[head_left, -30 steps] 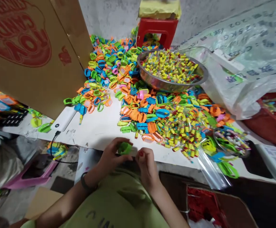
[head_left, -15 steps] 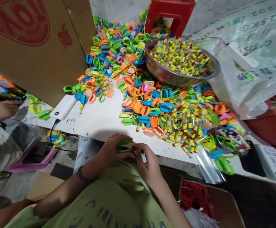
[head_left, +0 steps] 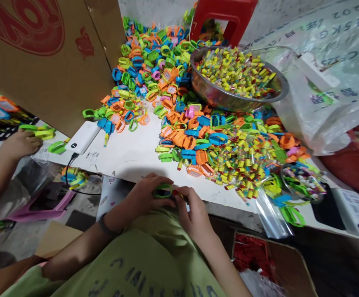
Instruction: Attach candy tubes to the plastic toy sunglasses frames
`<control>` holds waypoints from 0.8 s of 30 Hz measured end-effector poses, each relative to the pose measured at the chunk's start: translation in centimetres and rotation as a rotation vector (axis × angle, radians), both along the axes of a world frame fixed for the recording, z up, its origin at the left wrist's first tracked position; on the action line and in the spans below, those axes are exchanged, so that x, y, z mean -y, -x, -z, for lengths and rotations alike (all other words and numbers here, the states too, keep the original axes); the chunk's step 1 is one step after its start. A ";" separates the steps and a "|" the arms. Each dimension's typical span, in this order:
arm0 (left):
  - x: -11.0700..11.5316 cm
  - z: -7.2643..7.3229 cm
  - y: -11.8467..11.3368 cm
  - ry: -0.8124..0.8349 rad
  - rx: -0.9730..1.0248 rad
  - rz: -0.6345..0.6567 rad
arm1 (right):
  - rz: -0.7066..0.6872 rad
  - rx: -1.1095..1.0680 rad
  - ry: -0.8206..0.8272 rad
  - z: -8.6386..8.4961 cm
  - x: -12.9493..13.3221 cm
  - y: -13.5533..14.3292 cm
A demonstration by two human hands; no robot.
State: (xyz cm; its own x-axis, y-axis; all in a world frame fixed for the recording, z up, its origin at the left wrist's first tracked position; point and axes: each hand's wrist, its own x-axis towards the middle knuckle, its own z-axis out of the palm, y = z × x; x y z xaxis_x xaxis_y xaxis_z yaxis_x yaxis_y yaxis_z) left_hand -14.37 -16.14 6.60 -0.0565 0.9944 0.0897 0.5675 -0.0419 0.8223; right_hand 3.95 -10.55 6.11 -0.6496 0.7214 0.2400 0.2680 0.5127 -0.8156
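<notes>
My left hand is closed on a green plastic toy watch at the table's front edge, above my lap. My right hand pinches a small red and yellow tube against the right side of the watch. Part of the tube is hidden by my fingers. Beyond my hands lie a heap of colourful toy watches and a pile of small yellow-capped tubes.
A metal bowl of tubes stands at the back, before a red stool. At left are a cardboard box, a white power bank and another person's hand. A phone lies at right.
The other person's hand at the left has moved onto green watch pieces by the box. My hands have stayed nearly in place; the view has shifted slightly.
</notes>
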 end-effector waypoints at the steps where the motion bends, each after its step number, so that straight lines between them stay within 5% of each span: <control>1: 0.0 0.0 0.0 0.006 0.012 0.002 | 0.000 0.000 -0.017 0.0 0.0 0.0; 9: 0.1 0.4 0.0 0.180 0.184 -0.029 | -0.031 0.277 -0.233 0.0 -0.3 0.2; 17: 0.1 1.1 0.6 0.447 0.302 -0.026 | -0.162 0.527 -0.211 2.4 0.1 0.9; 21: -0.2 1.8 3.5 0.476 0.231 -0.036 | -0.171 0.617 -0.198 2.0 -0.7 3.1; 24: -1.1 1.4 7.9 0.396 -0.033 -0.079 | -0.137 0.683 -0.289 0.8 -1.0 4.8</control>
State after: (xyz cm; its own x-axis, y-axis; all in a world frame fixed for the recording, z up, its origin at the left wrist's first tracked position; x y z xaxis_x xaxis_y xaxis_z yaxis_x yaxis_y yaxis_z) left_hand -22.26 -15.06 5.18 -0.1376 0.9451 -0.2963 0.5829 0.3191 0.7473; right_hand -0.85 -9.51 5.35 -0.8011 0.5931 -0.0807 0.5845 0.7462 -0.3186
